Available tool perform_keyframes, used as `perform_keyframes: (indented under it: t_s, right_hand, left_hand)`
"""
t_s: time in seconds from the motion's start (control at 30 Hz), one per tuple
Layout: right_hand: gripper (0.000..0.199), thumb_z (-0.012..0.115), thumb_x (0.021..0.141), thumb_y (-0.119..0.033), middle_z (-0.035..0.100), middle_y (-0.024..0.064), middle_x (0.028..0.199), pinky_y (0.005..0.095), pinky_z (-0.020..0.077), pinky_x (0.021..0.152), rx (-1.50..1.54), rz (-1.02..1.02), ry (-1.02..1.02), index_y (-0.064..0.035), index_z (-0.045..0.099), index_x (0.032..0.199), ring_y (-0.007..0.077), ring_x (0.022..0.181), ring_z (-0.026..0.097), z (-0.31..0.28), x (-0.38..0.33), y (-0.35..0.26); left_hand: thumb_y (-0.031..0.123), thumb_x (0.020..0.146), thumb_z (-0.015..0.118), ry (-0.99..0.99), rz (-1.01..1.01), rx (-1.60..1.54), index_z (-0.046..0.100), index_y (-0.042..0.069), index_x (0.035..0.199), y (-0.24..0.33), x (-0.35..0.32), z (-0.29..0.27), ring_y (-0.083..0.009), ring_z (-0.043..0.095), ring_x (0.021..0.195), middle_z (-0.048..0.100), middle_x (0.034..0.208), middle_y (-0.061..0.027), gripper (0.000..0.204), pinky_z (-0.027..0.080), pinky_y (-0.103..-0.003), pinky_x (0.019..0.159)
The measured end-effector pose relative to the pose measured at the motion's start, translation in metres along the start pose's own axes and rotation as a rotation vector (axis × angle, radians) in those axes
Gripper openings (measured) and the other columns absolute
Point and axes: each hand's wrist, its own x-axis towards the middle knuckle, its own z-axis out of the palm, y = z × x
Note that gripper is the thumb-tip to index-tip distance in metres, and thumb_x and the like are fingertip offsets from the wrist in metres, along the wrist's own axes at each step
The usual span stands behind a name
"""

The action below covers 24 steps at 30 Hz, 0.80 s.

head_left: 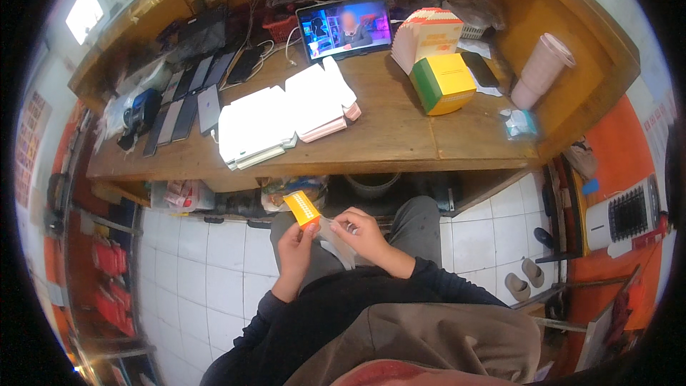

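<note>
Over my lap, my left hand (294,249) grips a small yellow and orange carton (303,209) by its near end, thumb on the side. Beside it, my right hand (366,236) has thumb and forefinger pinched on a thin, whitish see-through piece (340,241) that looks like plastic film. The film hangs down from the carton's near end between both hands. Whether it is still joined to the carton is hidden by my fingers.
On the wooden desk (400,136) lie stacks of flat white cards (257,125), several phones (184,116), a lit tablet (345,28), a yellow-green box (444,84), a fan of cartons (429,34) and a pink tumbler (541,71). The desk's front edge runs just beyond my knees.
</note>
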Motion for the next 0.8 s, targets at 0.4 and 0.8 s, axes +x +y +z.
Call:
perform_keyframes:
  t_s: [0.4,0.8]
  right_hand:
    - [0.017,0.075,0.08,-0.014,0.054,0.0055,0.075,0.0283,0.043,0.061,0.068,0.051,0.092,0.0005,0.066,0.08,0.014,0.065,0.051,-0.006,-0.008,-0.007]
    - [0.012,0.073,0.08,-0.01,0.062,0.0077,0.082,0.0288,0.0466,0.063,0.124,0.167,0.278,0.0011,0.069,0.082,0.0149,0.069,0.059,-0.006,-0.011,0.007]
  left_hand:
    - [0.012,0.09,0.053,-0.074,0.349,0.654,0.056,0.002,0.095,0.025,0.021,0.01,-0.0409,0.06,0.08,0.061,0.085,-0.0213,0.011,0.047,-0.048,0.066]
    - [0.012,0.095,0.047,-0.405,0.318,0.339,0.044,-0.002,0.126,0.027,0.018,0.044,-0.0428,0.059,0.098,0.06,0.105,-0.0263,0.034,0.048,-0.044,0.082]
